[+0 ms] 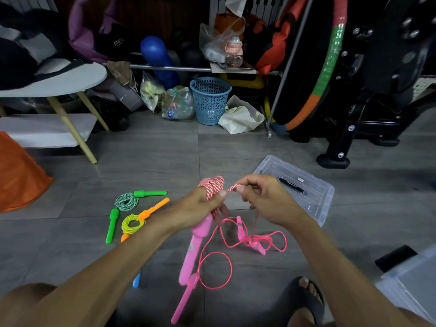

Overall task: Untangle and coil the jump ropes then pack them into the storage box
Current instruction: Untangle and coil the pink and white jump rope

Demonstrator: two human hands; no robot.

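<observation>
- Jump ropes lie in several places on the grey tiled floor (151,156); the red-and-white rope (213,186) is wound in a coil around the fingers of the left hand (200,206), with the thumb pressing on the turns.
- Right hand (262,199) pinches the free end of that same rope between thumb and forefinger, its other fingers curled, just beside the coil.
- Two pink handles (195,246) hang down below the left hand.
- A thin pink rope (254,239) sprawls in loose loops on the floor beneath both hands, its own small pink handles caught among the loops.
- To the left lie a coiled green rope (126,201) with green handles and a coiled yellow rope (132,224) with orange handles, near each other.
- A clear plastic piece of the storage box (313,197) rests on the floor behind the right hand; a dark pen-like item lies on it, and I cannot tell whether this is the lid or the tub.
- Further back, a blue perforated basket (210,100) stands against the clutter; its contents are unclear.
</observation>
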